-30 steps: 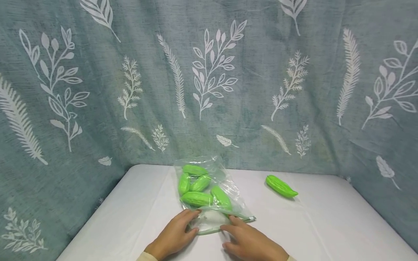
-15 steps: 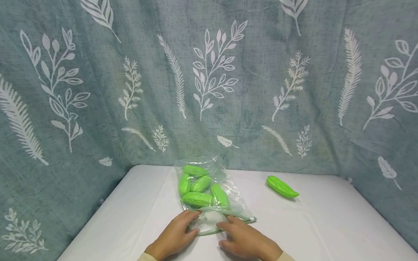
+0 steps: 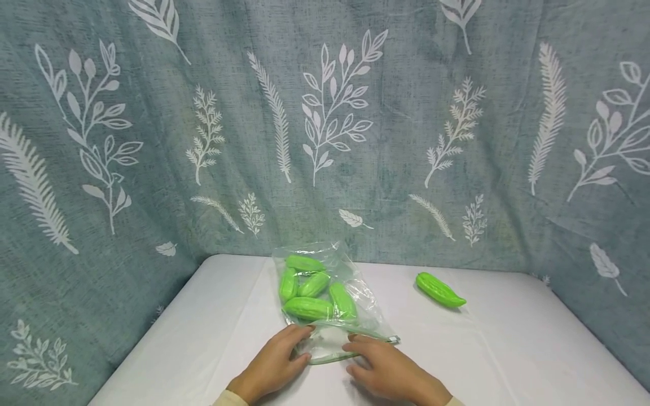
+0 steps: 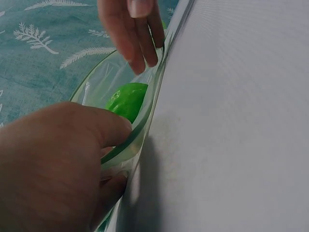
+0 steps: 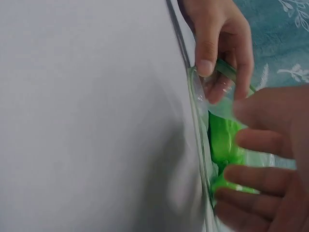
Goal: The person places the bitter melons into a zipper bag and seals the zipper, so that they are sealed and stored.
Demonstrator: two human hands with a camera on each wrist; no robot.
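Observation:
A clear zip bag (image 3: 368, 304) with a green-edged mouth lies on the table, its mouth parted toward me. Several bright green bitter melons (image 3: 307, 309) lie inside it. My left hand (image 3: 274, 361) grips the left side of the mouth, thumb and fingers round the rim (image 4: 139, 130). At the right part of the mouth is my right hand (image 3: 391, 366), its fingers fairly straight and nothing gripped; whether the fingertips touch the plastic I cannot tell. Through the mouth, one melon (image 4: 128, 100) shows in the left wrist view. Another bitter melon (image 3: 439, 290) lies outside, right of the bag.
The white table (image 3: 513, 332) ends at the back and sides against a blue-green leaf-patterned curtain (image 3: 386, 141). The bag's far end lies close to the back edge. A zip slider end (image 3: 394, 339) sticks out at the mouth's right corner.
The right hand has shifted slightly at the bag's mouth, first left, then back right. The left hand keeps its hold on the rim. Bag and melons stay in place.

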